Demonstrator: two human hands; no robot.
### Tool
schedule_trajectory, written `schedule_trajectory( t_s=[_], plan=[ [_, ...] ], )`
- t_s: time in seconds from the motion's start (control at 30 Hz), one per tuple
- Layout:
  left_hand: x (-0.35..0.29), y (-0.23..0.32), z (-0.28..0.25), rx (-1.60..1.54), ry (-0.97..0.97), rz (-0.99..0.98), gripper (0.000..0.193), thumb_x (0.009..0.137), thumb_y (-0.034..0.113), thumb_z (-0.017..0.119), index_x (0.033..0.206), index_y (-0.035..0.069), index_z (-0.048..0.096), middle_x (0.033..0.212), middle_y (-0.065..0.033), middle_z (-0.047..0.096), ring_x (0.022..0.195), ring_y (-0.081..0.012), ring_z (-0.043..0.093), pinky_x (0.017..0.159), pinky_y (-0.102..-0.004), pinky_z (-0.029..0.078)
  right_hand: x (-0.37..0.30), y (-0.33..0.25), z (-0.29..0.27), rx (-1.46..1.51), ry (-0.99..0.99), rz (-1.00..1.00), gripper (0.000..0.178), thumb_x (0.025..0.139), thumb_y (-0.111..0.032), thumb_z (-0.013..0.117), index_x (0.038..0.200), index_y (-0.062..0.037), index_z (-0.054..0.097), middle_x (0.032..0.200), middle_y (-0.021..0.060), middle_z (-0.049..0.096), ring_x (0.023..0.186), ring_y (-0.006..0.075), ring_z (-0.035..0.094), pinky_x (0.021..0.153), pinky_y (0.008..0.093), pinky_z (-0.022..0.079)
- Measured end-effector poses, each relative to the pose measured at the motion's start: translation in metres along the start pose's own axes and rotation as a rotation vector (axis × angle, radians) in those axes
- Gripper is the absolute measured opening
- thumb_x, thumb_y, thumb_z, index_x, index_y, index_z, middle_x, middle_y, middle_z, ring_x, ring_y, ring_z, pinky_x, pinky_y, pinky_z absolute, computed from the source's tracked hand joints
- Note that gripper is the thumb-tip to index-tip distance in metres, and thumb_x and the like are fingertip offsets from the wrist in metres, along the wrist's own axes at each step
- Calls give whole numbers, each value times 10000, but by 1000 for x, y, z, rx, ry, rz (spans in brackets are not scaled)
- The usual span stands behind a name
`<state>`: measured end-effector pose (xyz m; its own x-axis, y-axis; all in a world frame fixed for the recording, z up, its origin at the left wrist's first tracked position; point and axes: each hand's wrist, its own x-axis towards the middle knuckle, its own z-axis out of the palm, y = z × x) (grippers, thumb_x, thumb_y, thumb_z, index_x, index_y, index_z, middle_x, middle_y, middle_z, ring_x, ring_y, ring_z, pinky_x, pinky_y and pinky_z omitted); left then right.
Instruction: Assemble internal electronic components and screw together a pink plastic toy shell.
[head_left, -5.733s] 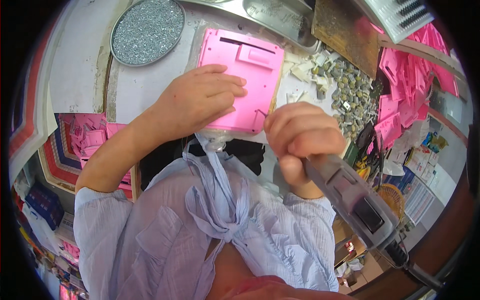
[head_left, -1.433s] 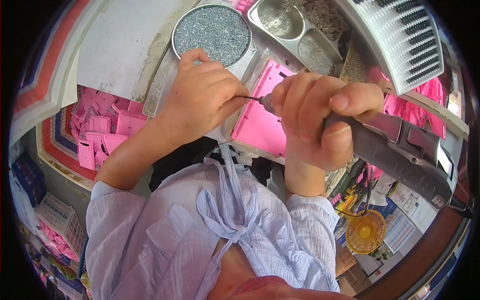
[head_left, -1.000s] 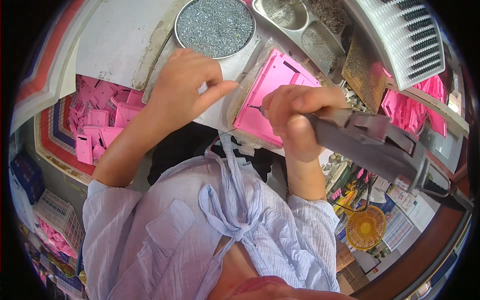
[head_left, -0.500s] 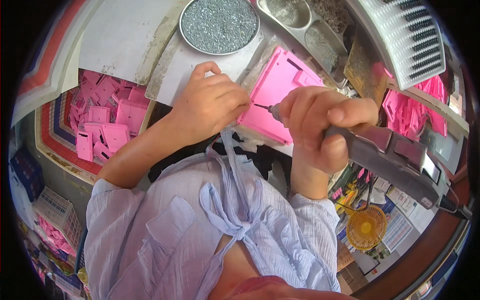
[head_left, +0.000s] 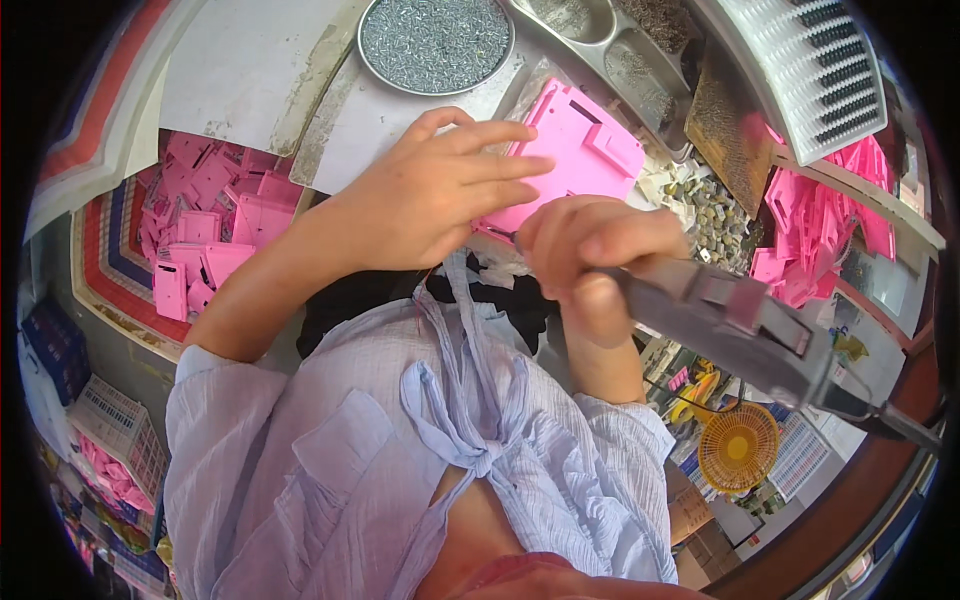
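A pink plastic panel (head_left: 570, 150) with a raised block on it lies on the worktop in front of me. My left hand (head_left: 450, 185) rests on its left side with the fingers stretched out across the surface. An electric screwdriver (head_left: 730, 325), dark grey with a cord at its back end, is gripped in my right hand (head_left: 600, 245). It is tilted, and its tip points at the panel's near left edge. The fingers of my right hand hide most of the bit, so contact with the panel cannot be made out.
A round metal dish of small screws (head_left: 435, 45) stands beyond my left hand. A metal tray (head_left: 640, 75) with compartments lies at the back. Pink parts fill a bin (head_left: 95, 265) at left; more pink parts (head_left: 830, 220) lie at right near a yellow basket-like object (head_left: 738, 447).
My left hand has opened from bent fingers at the panel's edge to lying across it. My right hand has brought the screwdriver toward me and left, down to the panel's near edge.
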<state>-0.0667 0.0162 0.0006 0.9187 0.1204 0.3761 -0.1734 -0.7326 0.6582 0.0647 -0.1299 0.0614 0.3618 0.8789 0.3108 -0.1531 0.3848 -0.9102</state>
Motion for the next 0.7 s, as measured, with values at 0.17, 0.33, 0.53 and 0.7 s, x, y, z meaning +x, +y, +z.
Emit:
schedule_trajectory(
  t_s=[0.17, 0.33, 0.53, 0.7],
  plan=[
    [-4, -3, 9, 163, -21, -27, 286, 826, 128, 687, 1100, 166, 759, 1351, 53, 678, 1318, -207, 542, 1148, -545, 308, 3, 13, 0, -272, -170, -44, 254, 942, -128, 741, 1010, -75, 502, 619, 48, 536, 543, 204, 551, 583, 385, 502],
    [-7, -3, 12, 101, -26, -59, 327, 812, 232, 707, 1129, 201, 780, 1360, 22, 684, 1305, -254, 558, 1149, -583, 245, -1, 34, 7, -275, -151, -185, 239, 909, -46, 740, 991, -55, 515, 638, 67, 561, 577, 226, 598, 596, 387, 529],
    [14, 1, 4, 146, -103, -8, 347, 792, 57, 666, 1128, 90, 747, 1317, -31, 695, 1248, -311, 578, 1120, -516, 343, 5, -14, -45, -109, -81, -164, 197, 961, -107, 655, 1117, -41, 554, 634, 41, 550, 556, 190, 551, 551, 373, 486],
    [61, 17, 39, -30, 38, 120, 369, 758, -25, 662, 1119, 32, 711, 1216, -120, 685, 1144, -341, 616, 976, -441, 497, -4, -48, -100, -85, 251, -296, 291, 965, -139, 656, 1184, -39, 492, 622, 54, 521, 527, 158, 507, 519, 358, 469]
  ],
)
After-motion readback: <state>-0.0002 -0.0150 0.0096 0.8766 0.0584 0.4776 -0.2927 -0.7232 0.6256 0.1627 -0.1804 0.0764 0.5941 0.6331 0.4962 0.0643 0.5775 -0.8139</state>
